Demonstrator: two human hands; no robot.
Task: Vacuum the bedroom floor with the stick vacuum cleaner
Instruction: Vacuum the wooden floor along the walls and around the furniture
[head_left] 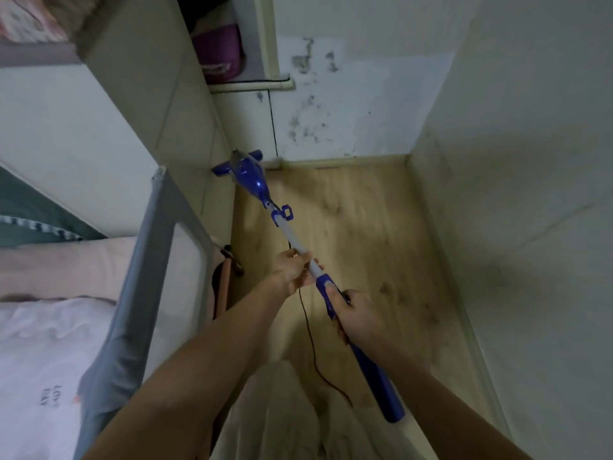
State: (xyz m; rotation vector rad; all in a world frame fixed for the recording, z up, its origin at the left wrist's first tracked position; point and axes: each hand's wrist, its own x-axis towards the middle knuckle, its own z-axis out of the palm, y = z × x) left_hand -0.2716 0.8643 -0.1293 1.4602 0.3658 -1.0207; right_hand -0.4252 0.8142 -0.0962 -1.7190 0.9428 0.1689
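Observation:
The blue stick vacuum cleaner [252, 180] slants from the far left corner of the wooden floor [365, 227] back toward me. Its blue floor head [237, 162] sits in the corner beside the cabinet base and the skirting board. My left hand [295, 270] grips the grey tube in the middle. My right hand [356, 315] holds the blue handle, thumb on top. The handle's blue end [381, 390] sticks out below that hand. A thin black cord [310, 333] hangs from the handle down to the floor.
A bed with a grey padded rail [132, 293] and white bedding fills the left side. A tall pale cabinet [159, 104] stands beyond it. A stained white wall [348, 104] closes the far end and another wall [530, 227] runs along the right. The floor strip is narrow.

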